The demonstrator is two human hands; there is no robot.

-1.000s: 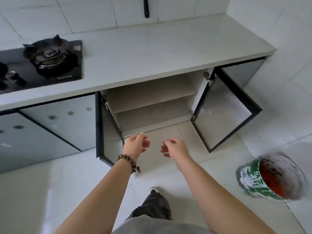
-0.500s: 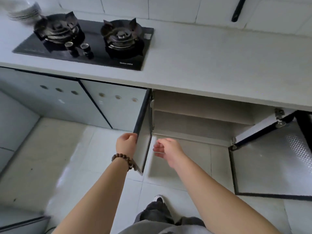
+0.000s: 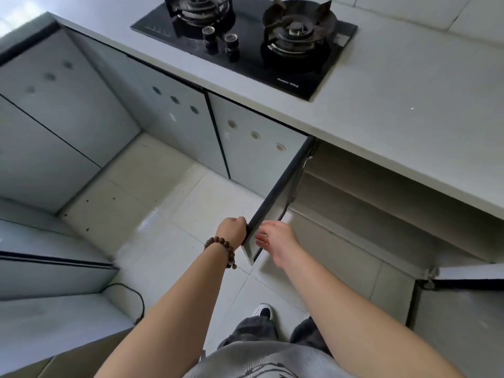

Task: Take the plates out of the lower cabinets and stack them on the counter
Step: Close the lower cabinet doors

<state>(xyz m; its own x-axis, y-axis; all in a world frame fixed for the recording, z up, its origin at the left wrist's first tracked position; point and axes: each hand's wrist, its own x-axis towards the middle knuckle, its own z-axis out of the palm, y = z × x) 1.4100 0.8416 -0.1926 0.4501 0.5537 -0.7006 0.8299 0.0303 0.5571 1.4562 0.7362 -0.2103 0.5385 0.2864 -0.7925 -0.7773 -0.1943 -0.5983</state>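
Bright, soft daylight, brightest at the far left corner beyond the gas stove; pale glare on the floor tiles below it, wide-angle bending at the edges, slight motion blur

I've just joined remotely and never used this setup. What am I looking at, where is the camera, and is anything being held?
No machine here: a person's two bare hands, filmed by one wide-angle camera worn on the head, looking down. The left hand, with a bead bracelet on its wrist, grips the edge of an open cabinet door. The right hand hovers open beside that door, holding nothing. The visible cabinet shelves show no plates. On the counter sits a two-burner gas stove.
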